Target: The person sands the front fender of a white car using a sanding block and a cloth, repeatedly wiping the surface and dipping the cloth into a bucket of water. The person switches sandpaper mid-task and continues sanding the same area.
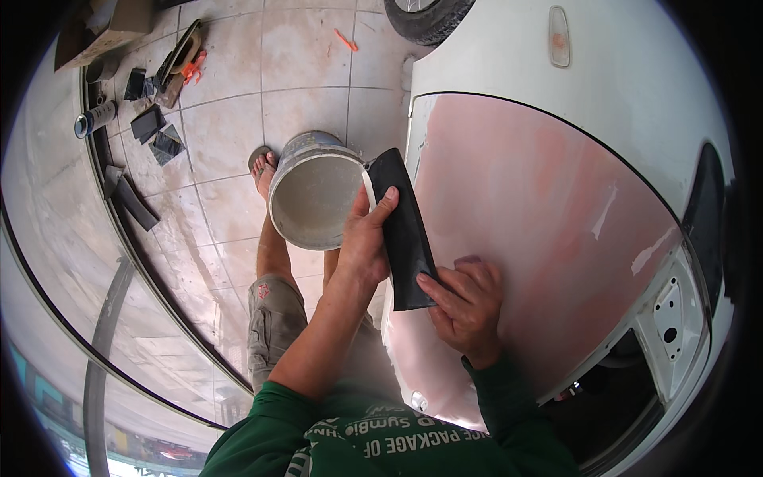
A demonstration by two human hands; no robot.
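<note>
A long black sanding block [404, 230] is held between both hands against the edge of a car body panel [548, 222] coated in pinkish filler. My left hand [366, 238] grips the block's upper part, thumb on its face. My right hand [465, 300] pinches the block's lower end while resting on the panel. A grey bucket [311, 191] stands on the floor just left of the block.
White car bodywork [628, 71] and a tyre [425, 17] lie beyond the panel. Dark blocks and sanding sheets [151, 131] are scattered on the tiled floor at upper left, near a can [95, 119]. My foot in a sandal [262, 163] is beside the bucket.
</note>
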